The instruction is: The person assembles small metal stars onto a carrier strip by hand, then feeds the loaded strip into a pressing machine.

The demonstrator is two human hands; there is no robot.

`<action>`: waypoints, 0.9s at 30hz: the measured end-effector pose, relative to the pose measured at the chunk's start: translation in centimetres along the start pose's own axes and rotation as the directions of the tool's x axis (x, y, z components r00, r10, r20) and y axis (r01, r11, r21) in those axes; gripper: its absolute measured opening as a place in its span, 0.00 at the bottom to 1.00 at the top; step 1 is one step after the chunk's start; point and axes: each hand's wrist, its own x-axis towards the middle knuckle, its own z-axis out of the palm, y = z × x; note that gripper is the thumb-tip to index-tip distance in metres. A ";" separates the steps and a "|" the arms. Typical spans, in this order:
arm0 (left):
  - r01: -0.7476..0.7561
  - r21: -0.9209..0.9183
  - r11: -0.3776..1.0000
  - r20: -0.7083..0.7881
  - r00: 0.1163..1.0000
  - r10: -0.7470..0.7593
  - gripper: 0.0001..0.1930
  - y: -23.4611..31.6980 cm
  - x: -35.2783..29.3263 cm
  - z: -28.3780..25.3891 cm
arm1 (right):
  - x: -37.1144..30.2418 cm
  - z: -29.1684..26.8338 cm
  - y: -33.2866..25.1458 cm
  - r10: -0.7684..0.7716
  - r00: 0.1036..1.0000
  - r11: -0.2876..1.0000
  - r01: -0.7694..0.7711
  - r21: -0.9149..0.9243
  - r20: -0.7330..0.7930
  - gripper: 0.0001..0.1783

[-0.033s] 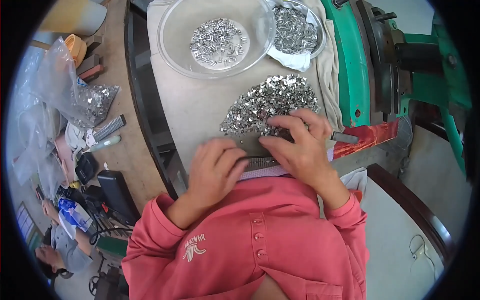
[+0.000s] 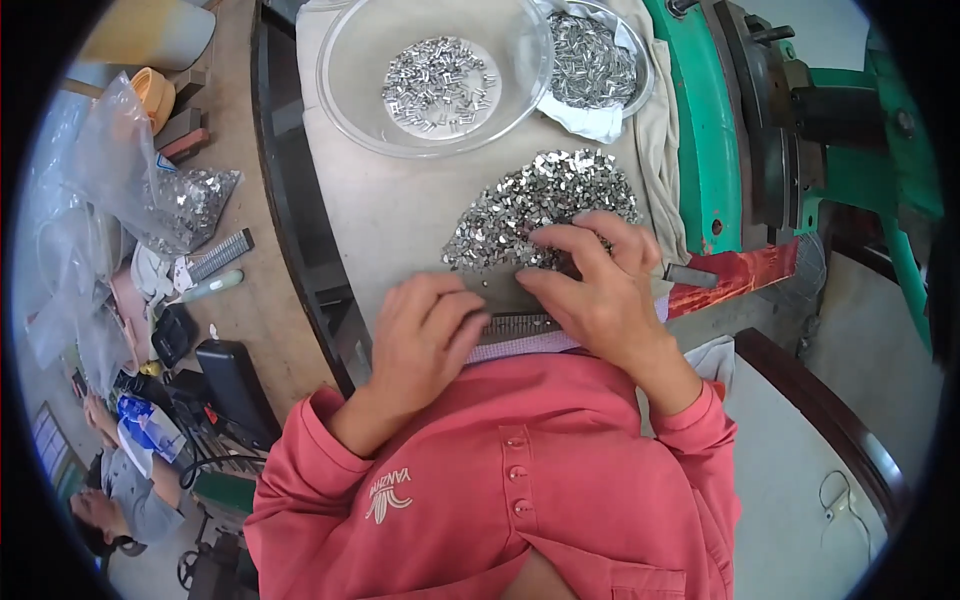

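Metal pieces, small, flat and silvery, lie heaped in a broad glinting pile [image 2: 530, 205] on a pale beige worktop [image 2: 370, 215], just beyond the two bare hands of a worker in a coral-red shirt [image 2: 480, 440]. The right hand [image 2: 605, 290] arches over the pile's near edge, its fingers bent and its thumb set apart from the forefinger; whether anything sits between the tips cannot be told. The left hand [image 2: 425, 335] is loosely curled, thumb close beneath the fingers, at the left end of a dark, narrow strip with a row of fine cross-marks [image 2: 520, 326]. That strip lies between the hands, along the worktop's near edge; the left fingertips appear to touch it, though a firm grip cannot be confirmed.

Much of the handling appears to lie ahead: the pile remains large, and only a few bright specks show on the strip, too small to count. Beyond the pile, a wide, clear plastic bowl [image 2: 330, 95] contains a loose scatter of short silver pins [image 2: 440, 85], covering only part of its base. Beside it, a round metal dish lined with white sheeting [image 2: 645, 75] is well filled with similar slender silver pieces [image 2: 590, 60]. Whether either batch is finished work cannot be told. A green-painted machine [image 2: 710, 130] stands at right.
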 end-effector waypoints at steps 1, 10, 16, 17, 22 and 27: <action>0.000 0.002 1.000 0.000 1.000 0.000 0.14 -0.3 0.1 -0.3 | 0.4 0.0 0.0 0.000 1.000 1.000 0.000 0.001 -0.002 0.09; -0.010 0.063 0.998 -0.017 1.000 0.011 0.12 -0.7 1.4 -0.1 | 2.9 0.1 -0.8 -0.072 0.988 0.997 0.074 -0.006 0.136 0.08; -0.008 0.096 0.995 0.002 1.000 0.007 0.11 -0.6 1.9 0.3 | 2.7 0.6 -1.0 0.032 0.997 0.998 -0.036 0.049 0.066 0.10; -0.011 0.092 0.996 0.004 1.000 0.011 0.11 -0.6 1.9 0.4 | 2.6 0.7 -1.0 0.013 0.998 0.998 -0.017 0.063 0.056 0.10; -0.022 0.121 0.992 -0.003 1.000 0.023 0.10 -0.4 1.8 0.6 | 2.4 0.7 -0.7 0.009 0.998 0.996 -0.014 0.089 0.060 0.09; 0.005 0.095 0.995 -0.025 1.000 -0.002 0.09 -0.3 1.7 0.8 | 0.5 -2.3 0.8 0.068 0.998 0.992 -0.069 0.101 0.013 0.11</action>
